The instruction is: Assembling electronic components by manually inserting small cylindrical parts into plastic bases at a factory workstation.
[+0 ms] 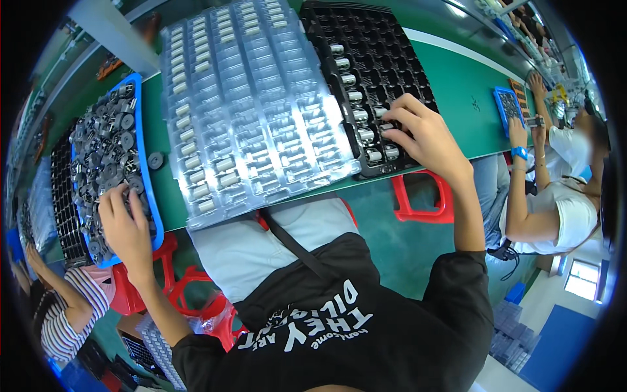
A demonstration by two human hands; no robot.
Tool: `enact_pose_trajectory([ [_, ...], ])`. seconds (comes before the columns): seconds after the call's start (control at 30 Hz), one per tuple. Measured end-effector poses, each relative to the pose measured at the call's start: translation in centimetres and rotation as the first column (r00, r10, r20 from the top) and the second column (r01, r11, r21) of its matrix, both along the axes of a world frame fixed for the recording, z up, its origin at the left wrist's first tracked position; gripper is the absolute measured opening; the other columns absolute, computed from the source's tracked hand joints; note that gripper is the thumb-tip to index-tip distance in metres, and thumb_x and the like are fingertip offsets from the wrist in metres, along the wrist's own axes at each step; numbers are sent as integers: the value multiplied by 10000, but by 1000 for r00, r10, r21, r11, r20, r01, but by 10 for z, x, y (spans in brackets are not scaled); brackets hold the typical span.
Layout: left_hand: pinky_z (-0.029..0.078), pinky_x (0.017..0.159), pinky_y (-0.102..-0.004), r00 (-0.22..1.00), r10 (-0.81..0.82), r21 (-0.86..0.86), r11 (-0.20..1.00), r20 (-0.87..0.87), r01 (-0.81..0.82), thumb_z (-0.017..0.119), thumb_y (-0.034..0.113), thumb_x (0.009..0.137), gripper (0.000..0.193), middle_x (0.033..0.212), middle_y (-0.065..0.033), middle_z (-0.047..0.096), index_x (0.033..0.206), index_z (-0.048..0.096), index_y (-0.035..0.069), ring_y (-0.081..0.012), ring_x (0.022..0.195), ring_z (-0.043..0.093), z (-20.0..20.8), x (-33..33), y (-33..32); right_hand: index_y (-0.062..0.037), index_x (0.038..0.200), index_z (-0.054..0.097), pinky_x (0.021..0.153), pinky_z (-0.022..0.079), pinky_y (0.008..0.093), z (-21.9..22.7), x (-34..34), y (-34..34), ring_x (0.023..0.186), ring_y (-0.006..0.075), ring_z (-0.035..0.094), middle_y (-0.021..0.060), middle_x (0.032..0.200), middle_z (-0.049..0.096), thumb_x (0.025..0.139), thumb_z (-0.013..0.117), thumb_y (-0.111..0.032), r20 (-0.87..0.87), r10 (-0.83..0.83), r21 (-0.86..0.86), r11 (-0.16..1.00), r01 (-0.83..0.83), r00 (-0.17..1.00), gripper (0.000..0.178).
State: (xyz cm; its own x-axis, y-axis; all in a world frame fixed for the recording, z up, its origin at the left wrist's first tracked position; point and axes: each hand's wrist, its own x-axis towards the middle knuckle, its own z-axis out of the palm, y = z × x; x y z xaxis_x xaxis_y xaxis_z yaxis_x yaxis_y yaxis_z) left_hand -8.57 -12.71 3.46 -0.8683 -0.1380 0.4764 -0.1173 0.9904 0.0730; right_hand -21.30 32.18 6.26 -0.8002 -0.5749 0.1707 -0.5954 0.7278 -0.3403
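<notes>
Green bench [457,91] – black tray [379,46], clear tray [261,98] – factory rm.

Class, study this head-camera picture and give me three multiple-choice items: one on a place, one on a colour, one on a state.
1. Where does the left hand rest?
A. on the blue bin of loose grey parts
B. on the black tray
C. on a stool

2. What colour is the table top?
A. white
B. green
C. yellow

3. How full is the black tray under the right hand?
A. full
B. empty
C. mostly empty

Key: 1 A, its fingers lie among the parts; 2 B, green shows between the trays; 3 C, only one column of cylinders sits near its left edge.
</notes>
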Motion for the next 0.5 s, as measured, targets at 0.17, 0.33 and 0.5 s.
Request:
enact_pose_trajectory([
  [0.17,436,769,-388,999,54,-80,995,7,-53,529,119,896,179,960,-161,585,1016,558,-11,-322,879,563,-1,3,10,-3,883,528,591,429,317,2,-9,-1,636,187,510,78,870,484,741,689,-43,111,32,-16,999,-31,993,219],
  [0.33,446,727,-396,990,47,86,996,-135,-35,528,44,878,164,907,-169,578,1021,573,-21,-340,823,567,-2,10,7,-4,865,520,583,424,301,8,-13,-8,637,174,498,69,842,477,715,700,-24,149,111,-39,994,-106,983,235],
  [0.5,470,613,-376,978,-34,127,990,-207,61,613,72,850,117,816,-147,606,944,600,4,-320,692,601,6,-11,-2,-5,841,508,546,386,271,13,-12,-1,612,138,467,58,803,458,684,717,6,306,15,-29,1000,-6,952,262],
])
